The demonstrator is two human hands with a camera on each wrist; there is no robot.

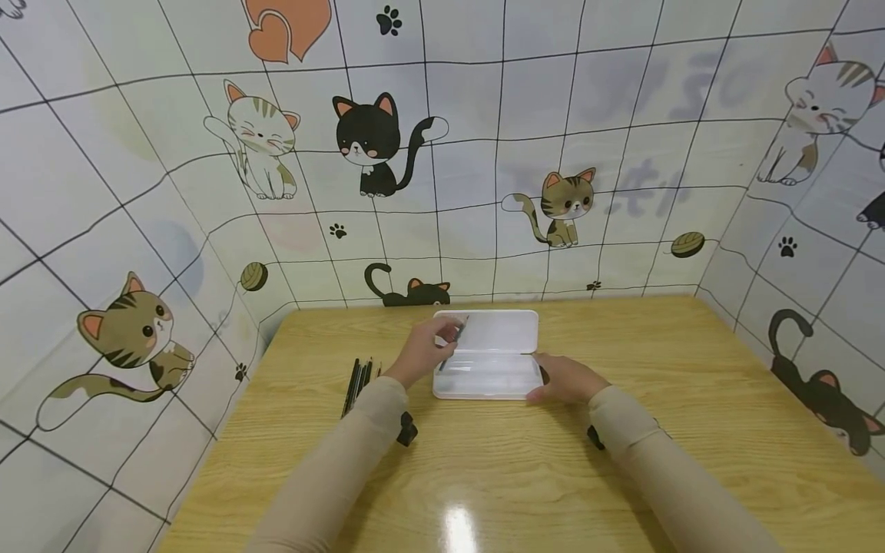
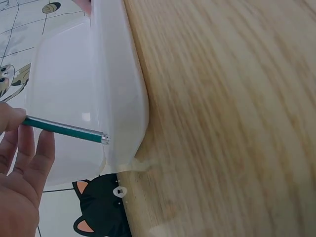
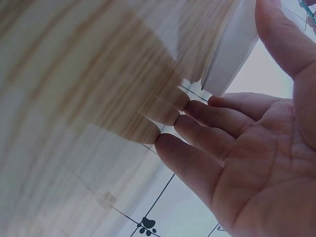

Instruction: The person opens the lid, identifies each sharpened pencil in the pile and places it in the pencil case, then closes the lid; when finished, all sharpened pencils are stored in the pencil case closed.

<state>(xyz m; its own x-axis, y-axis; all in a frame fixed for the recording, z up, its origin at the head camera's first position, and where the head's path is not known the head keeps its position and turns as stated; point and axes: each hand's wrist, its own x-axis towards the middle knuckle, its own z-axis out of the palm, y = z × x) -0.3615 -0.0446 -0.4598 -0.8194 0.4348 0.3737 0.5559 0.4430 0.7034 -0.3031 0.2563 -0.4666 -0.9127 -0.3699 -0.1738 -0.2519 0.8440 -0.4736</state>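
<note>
Head view, working left to right. A bunch of dark pencils [image 1: 355, 384] lies roughly side by side on the tabletop [image 1: 512, 468], apart from the case and, I judge, set there for a short reach. My left sleeve [image 1: 339, 461] crosses in front of some of them, so I can't count them. A small black block [image 1: 407, 430] shows beside that wrist.

My left hand [image 1: 419, 353] pinches one green pencil [image 2: 64, 129] between thumb and fingers. The pencil slants, its silver-banded end down toward the left end of the tray; gripping it higher up seems meant to leave that end free. Whether it touches the tray, I can't tell.

The white case [image 1: 487, 385] sits open in front of me, its lid [image 1: 508, 332] laid back on the far side, which leaves the tray exposed from above. My left hand covers part of the lid's left side.

My right hand [image 1: 570, 378] holds the case's right end, thumb on the near side, forefinger at the far one, probably to stop it sliding. The other fingertips touch the tabletop. That hand hides the case's end from above.

Behind everything, and up both sides, stands a cat-print backdrop [image 1: 463, 177].
</note>
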